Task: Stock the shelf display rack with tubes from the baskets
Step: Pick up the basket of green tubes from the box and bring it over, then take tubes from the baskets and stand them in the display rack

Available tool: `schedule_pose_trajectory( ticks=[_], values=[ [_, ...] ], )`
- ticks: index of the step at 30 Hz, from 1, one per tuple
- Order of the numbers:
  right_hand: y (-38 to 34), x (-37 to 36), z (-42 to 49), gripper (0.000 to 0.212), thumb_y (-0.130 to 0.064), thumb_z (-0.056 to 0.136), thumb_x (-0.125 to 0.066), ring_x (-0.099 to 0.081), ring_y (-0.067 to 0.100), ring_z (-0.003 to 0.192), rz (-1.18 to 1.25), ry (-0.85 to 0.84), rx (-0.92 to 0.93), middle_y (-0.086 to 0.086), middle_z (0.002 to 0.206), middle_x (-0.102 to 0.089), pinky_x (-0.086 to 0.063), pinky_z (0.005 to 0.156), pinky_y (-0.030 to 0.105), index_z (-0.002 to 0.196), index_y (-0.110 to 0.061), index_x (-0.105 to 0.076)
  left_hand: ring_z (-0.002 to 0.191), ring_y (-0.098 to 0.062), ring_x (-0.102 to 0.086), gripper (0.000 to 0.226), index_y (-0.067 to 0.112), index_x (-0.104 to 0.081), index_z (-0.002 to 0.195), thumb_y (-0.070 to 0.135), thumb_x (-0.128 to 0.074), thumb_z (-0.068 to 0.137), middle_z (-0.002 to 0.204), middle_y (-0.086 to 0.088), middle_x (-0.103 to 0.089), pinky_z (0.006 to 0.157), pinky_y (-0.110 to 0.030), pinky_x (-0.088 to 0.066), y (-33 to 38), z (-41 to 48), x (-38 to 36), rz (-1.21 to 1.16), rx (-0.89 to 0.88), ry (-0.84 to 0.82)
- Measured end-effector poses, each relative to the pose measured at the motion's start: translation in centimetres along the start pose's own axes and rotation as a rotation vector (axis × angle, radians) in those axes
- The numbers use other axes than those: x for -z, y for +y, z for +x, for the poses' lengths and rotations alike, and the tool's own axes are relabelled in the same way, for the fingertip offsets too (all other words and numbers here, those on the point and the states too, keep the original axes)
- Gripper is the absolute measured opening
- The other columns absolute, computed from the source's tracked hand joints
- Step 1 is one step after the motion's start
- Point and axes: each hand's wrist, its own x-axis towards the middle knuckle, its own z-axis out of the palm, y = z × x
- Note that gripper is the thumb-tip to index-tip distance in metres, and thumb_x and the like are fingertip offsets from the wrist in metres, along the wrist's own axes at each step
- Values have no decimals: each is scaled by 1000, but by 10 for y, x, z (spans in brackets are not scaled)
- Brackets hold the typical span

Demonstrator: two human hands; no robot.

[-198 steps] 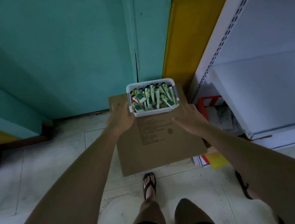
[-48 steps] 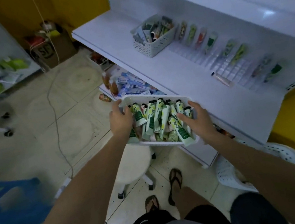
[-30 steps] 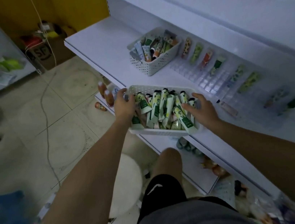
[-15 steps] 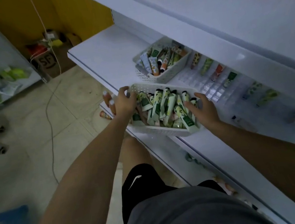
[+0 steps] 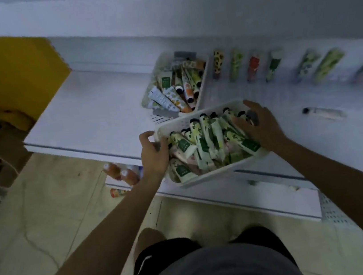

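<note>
- One white basket (image 5: 218,174), full of green-and-white tubes (image 5: 202,143), is at the front edge of the white shelf (image 5: 93,112), partly overhanging it.
- On that basket's left rim the left hand (image 5: 154,152) grips, fingers curled over the edge.
- At its right end the right hand (image 5: 258,126) rests on the tubes, fingers spread.
- Just behind it stands a second basket (image 5: 161,117) of mixed tubes; behind and to the right runs a row of displayed tubes (image 5: 235,64).

Both arms are bare along all that shows, and the left hand (image 5: 155,155) and right hand (image 5: 259,128) are bare too. Black shorts (image 5: 173,252) cover the thighs, with a small white curved mark (image 5: 144,264) on the left leg. A grey shirt (image 5: 218,274) fills the bottom edge. A bare knee (image 5: 149,236) shows past the shorts.
</note>
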Motion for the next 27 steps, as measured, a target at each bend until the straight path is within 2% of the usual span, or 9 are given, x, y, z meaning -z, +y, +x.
schedule_pose_trajectory(
  ticks=[4,9,12,14,19,21,23,25,27],
  values=[
    [-5,-2,-6,64,-39,85,-61,-45,21,125,-43,34,-18,11,135,-44,-32,92,21,141,-23,-34,56,-14,-46,19,15,-38,109,25,-46,95,66,0,-45,55,-31,-37,-10,17,2,-48,-40,-34],
    [-2,-1,2,64,-37,87,-59,-38,16,130,-55,-21,41,7,142,-41,-28,85,9,143,-23,-30,86,-19,-48,21,6,-54,107,21,-43,96,94,-2,-53,68,-26,-33,-16,43,-1,102,-178,-63],
    [8,0,5,67,-40,87,-58,-34,14,135,-14,-47,74,5,148,-34,-28,95,17,144,-25,-26,82,-19,-47,14,5,-55,94,11,-43,95,79,-1,-52,56,-20,-37,-23,46,-10,-18,-240,-36],
    [8,1,9,67,-43,87,-58,-34,14,135,18,-66,88,6,149,-34,-29,97,20,144,-26,-27,83,-19,-49,15,8,-55,84,6,-43,93,77,2,-52,60,-18,-39,-22,51,-11,-213,-174,-44],
    [16,0,15,60,-55,88,-48,-48,20,121,-100,0,158,4,139,-45,-37,89,26,139,-27,-35,73,-20,-53,23,17,-53,75,4,-42,91,77,-5,-55,59,-25,-43,-28,48,-17,-458,-110,-80],
    [15,1,20,49,-52,91,-44,-51,18,112,-65,39,174,2,127,-51,-36,88,27,129,-21,-47,72,-19,-54,22,17,-53,77,5,-40,90,79,-6,-56,60,-28,-43,-30,45,-20,-499,-121,-86],
    [12,4,17,41,-47,94,-42,-57,22,99,124,81,103,9,110,-60,-41,90,32,109,-14,-60,67,-20,-53,23,15,-51,73,3,-40,89,75,-7,-54,56,-25,-42,-30,40,-22,-534,-101,-59],
    [16,8,10,53,-46,95,-40,-55,33,110,245,161,45,23,122,-56,-40,102,42,119,-1,-56,68,-22,-50,23,12,-48,69,2,-40,87,73,-9,-52,56,-24,-40,-32,34,-27,-547,-79,0],
    [25,9,-1,52,-45,96,-37,-50,29,117,314,233,54,17,132,-50,-37,105,41,126,-5,-50,73,-20,-48,18,10,-46,70,3,-39,85,78,-11,-51,62,-30,-37,-34,25,-33,-544,-84,66]
  ],
)
